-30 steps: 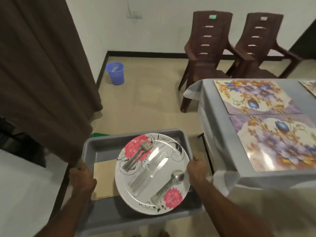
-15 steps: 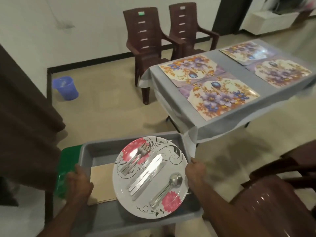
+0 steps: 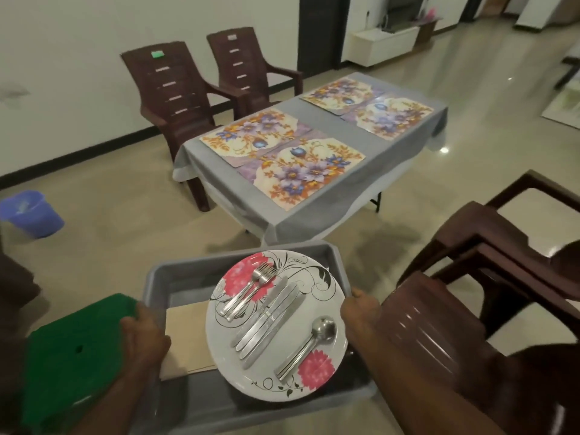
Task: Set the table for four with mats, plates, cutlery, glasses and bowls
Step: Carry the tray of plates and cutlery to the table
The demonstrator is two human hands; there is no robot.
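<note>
Grey plastic, the tray (image 3: 175,277) you carry is gripped at both side rims, the fingers of your left hand (image 3: 142,339) and right hand (image 3: 361,312) curled over its edges, and in the last second your view has swung from the tabletop's near corner to take in all four floral mats (image 3: 301,171) on the tabletop (image 3: 317,211). The flowered plate (image 3: 317,287) rides in the tray with forks (image 3: 251,290), knives (image 3: 270,318) and spoons (image 3: 309,346) lying on it, unshifted by the turn; the mats look done, so plates and cutlery come next, once you round the brown chair (image 3: 470,309) at your right
</note>
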